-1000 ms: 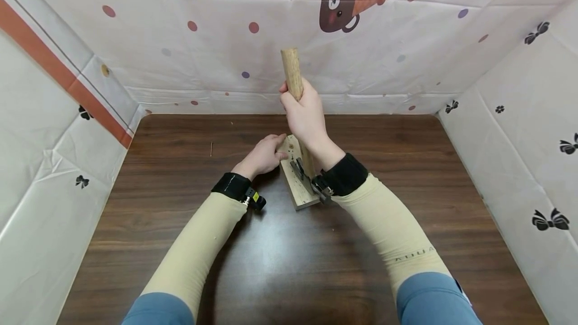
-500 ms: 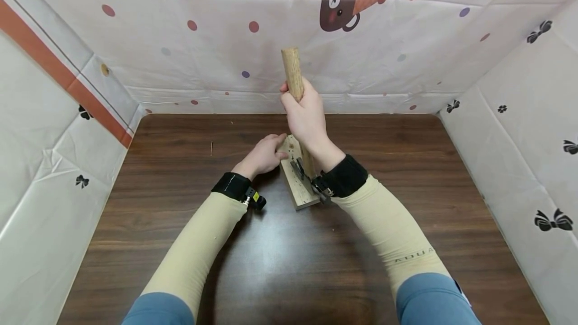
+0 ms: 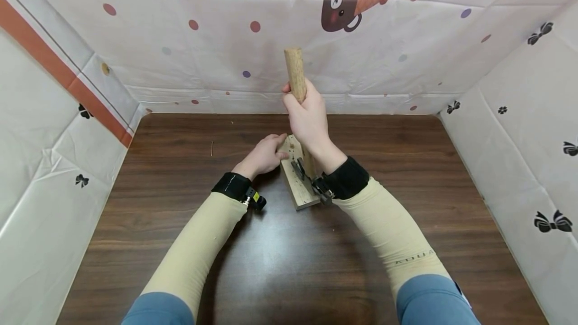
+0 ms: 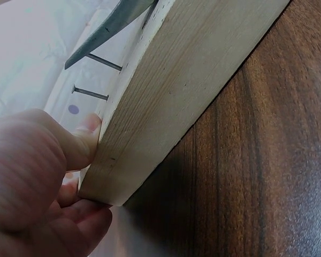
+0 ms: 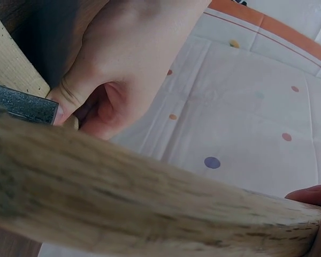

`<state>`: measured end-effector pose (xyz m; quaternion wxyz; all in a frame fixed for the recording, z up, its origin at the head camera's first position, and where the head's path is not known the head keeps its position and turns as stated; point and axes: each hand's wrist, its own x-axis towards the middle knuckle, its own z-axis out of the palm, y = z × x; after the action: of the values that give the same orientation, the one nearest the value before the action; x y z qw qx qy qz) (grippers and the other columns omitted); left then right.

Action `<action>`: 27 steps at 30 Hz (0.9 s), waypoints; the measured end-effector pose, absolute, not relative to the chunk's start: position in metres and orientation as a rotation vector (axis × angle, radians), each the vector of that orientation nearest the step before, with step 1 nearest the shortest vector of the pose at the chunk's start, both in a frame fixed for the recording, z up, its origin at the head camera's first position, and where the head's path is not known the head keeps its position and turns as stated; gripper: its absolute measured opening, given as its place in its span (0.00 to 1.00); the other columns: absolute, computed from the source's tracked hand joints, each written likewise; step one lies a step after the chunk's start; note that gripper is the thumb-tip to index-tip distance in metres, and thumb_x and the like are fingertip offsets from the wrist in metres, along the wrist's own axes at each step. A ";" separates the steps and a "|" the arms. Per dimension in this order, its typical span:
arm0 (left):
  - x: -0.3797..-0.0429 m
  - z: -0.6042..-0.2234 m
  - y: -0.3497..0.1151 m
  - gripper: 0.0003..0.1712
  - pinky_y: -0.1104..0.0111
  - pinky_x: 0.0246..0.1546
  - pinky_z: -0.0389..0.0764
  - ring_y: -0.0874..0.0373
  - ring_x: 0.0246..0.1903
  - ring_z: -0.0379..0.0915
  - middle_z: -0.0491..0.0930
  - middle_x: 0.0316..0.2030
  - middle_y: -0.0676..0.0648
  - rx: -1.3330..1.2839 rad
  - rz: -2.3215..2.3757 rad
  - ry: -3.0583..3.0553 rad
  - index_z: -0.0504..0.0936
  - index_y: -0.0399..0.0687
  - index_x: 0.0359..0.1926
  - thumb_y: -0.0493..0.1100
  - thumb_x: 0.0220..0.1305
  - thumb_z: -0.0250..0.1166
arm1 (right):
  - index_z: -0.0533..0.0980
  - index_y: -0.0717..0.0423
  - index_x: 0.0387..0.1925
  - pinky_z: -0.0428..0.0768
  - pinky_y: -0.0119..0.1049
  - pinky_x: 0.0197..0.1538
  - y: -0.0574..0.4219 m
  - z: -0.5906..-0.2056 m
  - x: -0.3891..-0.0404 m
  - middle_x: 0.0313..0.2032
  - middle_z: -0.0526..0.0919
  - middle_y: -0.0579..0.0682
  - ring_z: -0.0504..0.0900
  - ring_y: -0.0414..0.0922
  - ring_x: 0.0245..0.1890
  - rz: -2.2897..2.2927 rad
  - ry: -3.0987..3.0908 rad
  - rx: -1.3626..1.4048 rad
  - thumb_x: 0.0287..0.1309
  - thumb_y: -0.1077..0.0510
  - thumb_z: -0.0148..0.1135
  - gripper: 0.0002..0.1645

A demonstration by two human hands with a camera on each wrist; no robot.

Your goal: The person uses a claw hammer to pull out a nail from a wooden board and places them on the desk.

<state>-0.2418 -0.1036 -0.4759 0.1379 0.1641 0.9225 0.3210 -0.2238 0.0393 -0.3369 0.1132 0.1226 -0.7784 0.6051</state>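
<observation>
Over the board (image 3: 299, 189), a hammer (image 3: 295, 71).

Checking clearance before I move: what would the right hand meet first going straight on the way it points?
Probably the patterned backdrop; the hammer handle gripped in the right hand juts ahead and would likely touch it first. How deep the gap is stays unclear.

Holds one end of a pale wooden board (image 4: 168, 91) with the left grip (image 4: 29, 168), setting the thumb on its edge and curling fingers (image 4: 93, 222) at the end. Shows one flat-headed nail (image 4: 91, 93) jutting from the board near the thumb, and a second nail (image 4: 105, 62) just beyond, ending at the edge of a curved, pointed metal prong (image 4: 111, 32). Rests the board on a dark wood-grain counter (image 4: 251, 147)
</observation>
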 end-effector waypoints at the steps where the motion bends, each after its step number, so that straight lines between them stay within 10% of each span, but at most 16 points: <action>1: -0.242 -0.476 -0.103 0.41 0.57 0.78 0.58 0.43 0.78 0.58 0.63 0.78 0.35 0.475 0.929 2.668 0.59 0.37 0.83 0.47 0.79 0.64 | 0.80 0.55 0.50 0.66 0.37 0.23 0.040 -0.337 -0.223 0.20 0.70 0.49 0.66 0.44 0.17 1.781 -2.277 0.359 0.72 0.61 0.55 0.11; 27: -0.240 -0.476 -0.102 0.41 0.56 0.78 0.59 0.43 0.77 0.59 0.63 0.78 0.34 0.436 0.941 2.670 0.58 0.39 0.83 0.46 0.79 0.64 | 0.76 0.56 0.44 0.66 0.35 0.15 0.065 -0.340 -0.191 0.16 0.67 0.51 0.66 0.43 0.11 1.990 -1.892 0.490 0.73 0.66 0.54 0.05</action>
<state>-0.2404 -0.1022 -0.4760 0.1383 0.1509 0.9231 0.3255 -0.1911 0.0649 -0.3403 0.1753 0.1730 -0.6677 0.7025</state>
